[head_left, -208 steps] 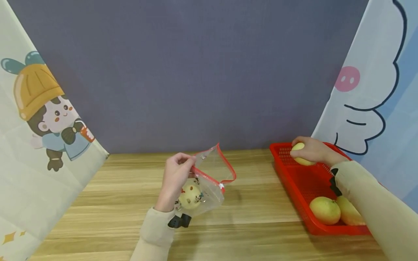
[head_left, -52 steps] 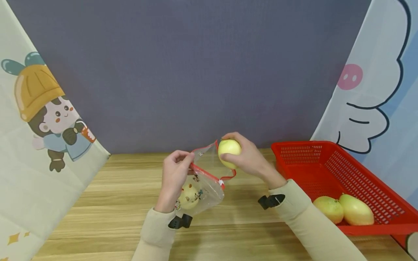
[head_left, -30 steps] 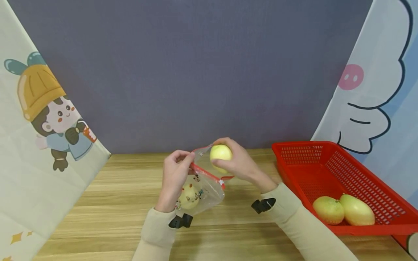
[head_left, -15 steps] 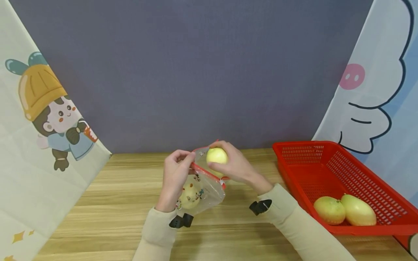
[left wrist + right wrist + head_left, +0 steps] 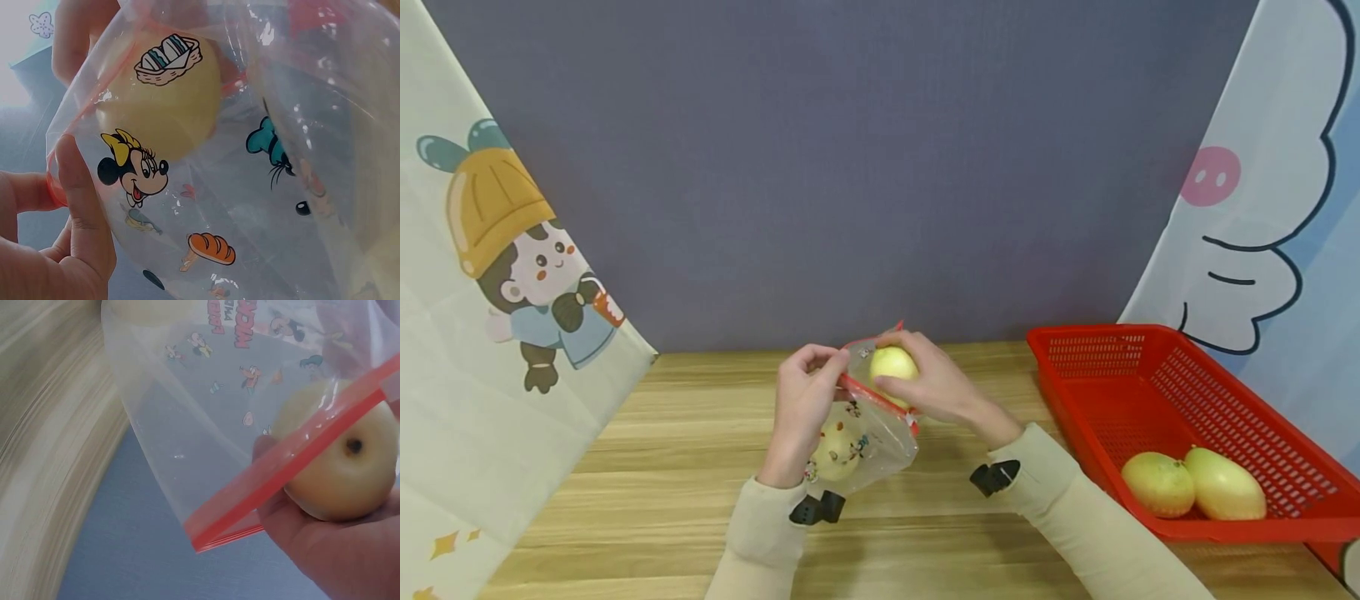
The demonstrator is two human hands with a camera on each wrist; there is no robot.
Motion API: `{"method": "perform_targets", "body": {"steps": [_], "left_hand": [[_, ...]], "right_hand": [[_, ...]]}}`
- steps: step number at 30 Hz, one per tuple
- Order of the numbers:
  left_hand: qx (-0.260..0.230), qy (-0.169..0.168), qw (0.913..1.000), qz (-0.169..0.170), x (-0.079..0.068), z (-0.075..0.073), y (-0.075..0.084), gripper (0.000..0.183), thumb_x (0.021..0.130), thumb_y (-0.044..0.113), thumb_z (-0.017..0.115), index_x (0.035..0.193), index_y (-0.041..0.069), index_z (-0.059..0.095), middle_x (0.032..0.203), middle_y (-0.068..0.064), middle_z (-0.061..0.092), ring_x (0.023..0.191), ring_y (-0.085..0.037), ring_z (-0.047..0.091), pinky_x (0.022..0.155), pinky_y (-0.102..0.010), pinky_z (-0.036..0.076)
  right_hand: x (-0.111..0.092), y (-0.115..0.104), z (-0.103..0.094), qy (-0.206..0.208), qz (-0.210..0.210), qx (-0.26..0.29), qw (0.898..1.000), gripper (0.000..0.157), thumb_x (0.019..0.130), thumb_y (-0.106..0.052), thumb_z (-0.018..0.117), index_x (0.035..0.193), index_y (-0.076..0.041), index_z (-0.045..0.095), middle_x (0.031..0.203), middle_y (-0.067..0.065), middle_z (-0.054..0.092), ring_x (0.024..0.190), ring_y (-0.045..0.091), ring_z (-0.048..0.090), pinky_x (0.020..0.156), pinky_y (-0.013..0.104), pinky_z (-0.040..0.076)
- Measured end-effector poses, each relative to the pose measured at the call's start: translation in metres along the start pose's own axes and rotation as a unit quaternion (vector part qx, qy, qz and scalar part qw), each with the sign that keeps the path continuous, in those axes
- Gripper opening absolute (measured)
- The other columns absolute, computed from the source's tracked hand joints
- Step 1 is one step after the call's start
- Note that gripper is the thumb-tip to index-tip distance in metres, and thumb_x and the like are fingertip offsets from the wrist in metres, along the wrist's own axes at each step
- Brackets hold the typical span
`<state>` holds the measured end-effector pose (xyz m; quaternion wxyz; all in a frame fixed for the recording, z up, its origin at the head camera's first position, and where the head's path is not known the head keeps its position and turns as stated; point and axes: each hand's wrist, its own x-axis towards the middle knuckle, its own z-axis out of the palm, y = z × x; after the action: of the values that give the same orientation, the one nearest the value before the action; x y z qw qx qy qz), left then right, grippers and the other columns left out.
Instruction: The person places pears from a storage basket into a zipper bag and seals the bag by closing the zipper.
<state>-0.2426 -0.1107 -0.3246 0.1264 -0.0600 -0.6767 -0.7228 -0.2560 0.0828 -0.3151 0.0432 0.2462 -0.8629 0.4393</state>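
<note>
One pale yellow fruit (image 5: 892, 367) sits in the mouth of a clear bag (image 5: 883, 446), gripped by the right hand (image 5: 932, 383) with its thumb on the near side. It lies lower and further left than a second ago, so putting it in seems well under way, though it is not yet released. The left hand (image 5: 805, 387) pinches the bag's red edge; a white slider (image 5: 912, 419) shows towards the edge's other end. Another fruit (image 5: 835, 454) rests inside the bag. Cartoon prints (image 5: 140, 169) cover the plastic; red lettering (image 5: 244, 325), angled and cut off, looks like part of MICKEY, the rest unclear. Rightward on the bench (image 5: 662, 467), a red basket (image 5: 1112, 400) holds a rounder fruit (image 5: 1159, 483) just beside a longer fruit (image 5: 1227, 483).
</note>
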Motion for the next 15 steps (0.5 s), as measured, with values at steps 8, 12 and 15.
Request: {"method": "perform_targets", "body": {"steps": [8, 12, 15], "left_hand": [[-0.009, 0.003, 1.0000, -0.001, -0.0009, 0.0002, 0.0012, 0.016, 0.097, 0.007, 0.066, 0.101, -0.009, 0.066, 0.088, -0.013, 0.061, 0.058, -0.016, 0.065, 0.057, -0.031, 0.063], [-0.015, 0.007, 0.9999, -0.002, -0.0014, 0.0006, 0.0021, 0.017, 0.097, 0.005, 0.065, 0.102, -0.012, 0.065, 0.087, -0.012, 0.060, 0.058, -0.015, 0.065, 0.057, -0.031, 0.064], [-0.023, 0.004, 0.9997, -0.004, -0.0011, 0.0007, 0.0023, 0.016, 0.098, 0.003, 0.064, 0.102, -0.012, 0.064, 0.087, -0.013, 0.060, 0.058, -0.015, 0.065, 0.058, -0.030, 0.064]], "right_hand": [[0.0001, 0.0001, -0.0008, -0.015, -0.023, -0.024, 0.999, 0.054, 0.092, -0.032, 0.070, 0.141, -0.012, 0.057, 0.129, 0.008, 0.059, 0.103, 0.024, 0.058, 0.079, 0.039, 0.057], [-0.0010, -0.0008, -0.0033, -0.022, -0.032, -0.019, 0.999, 0.046, 0.096, -0.029, 0.068, 0.137, -0.008, 0.060, 0.123, 0.007, 0.065, 0.110, 0.024, 0.062, 0.093, 0.045, 0.055], [-0.0018, -0.0040, -0.0065, -0.026, -0.041, -0.016, 0.999, 0.035, 0.099, -0.025, 0.066, 0.128, -0.006, 0.066, 0.114, 0.003, 0.070, 0.106, 0.020, 0.065, 0.093, 0.043, 0.055]]}}
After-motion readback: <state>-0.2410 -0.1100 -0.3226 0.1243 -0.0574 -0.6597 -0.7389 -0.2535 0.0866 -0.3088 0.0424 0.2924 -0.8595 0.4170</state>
